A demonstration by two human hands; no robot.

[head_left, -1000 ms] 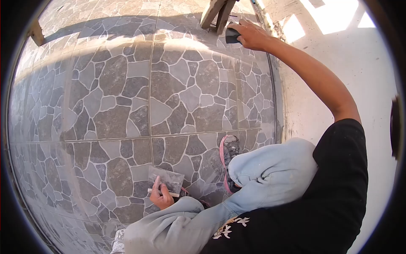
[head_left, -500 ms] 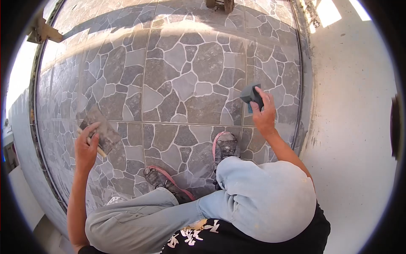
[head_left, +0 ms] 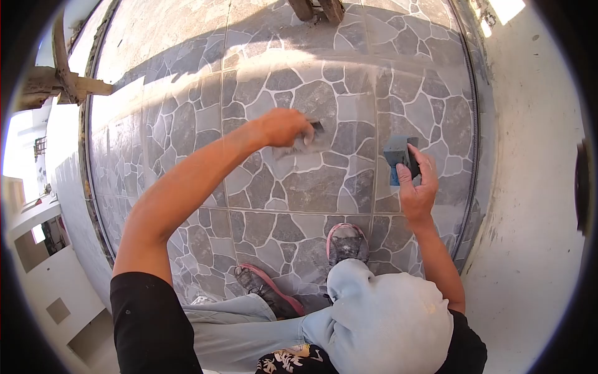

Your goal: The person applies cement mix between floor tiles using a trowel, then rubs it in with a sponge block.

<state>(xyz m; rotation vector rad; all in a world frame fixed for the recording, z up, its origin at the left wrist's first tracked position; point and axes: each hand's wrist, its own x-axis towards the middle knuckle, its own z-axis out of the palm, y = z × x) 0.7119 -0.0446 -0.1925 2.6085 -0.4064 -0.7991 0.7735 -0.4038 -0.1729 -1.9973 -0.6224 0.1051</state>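
Note:
My left hand (head_left: 288, 128) reaches across the middle of the stone-patterned tile floor (head_left: 311, 187), its fingers closed round a flat rectangular trowel (head_left: 317, 127). Most of the trowel's blade is hidden or smeared by motion close over the tiles. To the right, my right hand (head_left: 418, 190) pinches a grey-blue sponge (head_left: 398, 148) between thumb and fingers, near the right-hand tiles. Pale joint lines run between the grey stone shapes, and a dusty film lies on parts of the surface.
My dusty shoes (head_left: 347, 243) stand on the tiles below the hands. Wooden legs (head_left: 317, 9) stand at the far edge, and a rough timber piece (head_left: 56, 87) juts in at the left. A white wall (head_left: 529, 187) runs along the right side.
My left hand has swung with the trowel from the lower left to the middle of the floor. My right hand keeps the sponge, and the view has shifted slightly.

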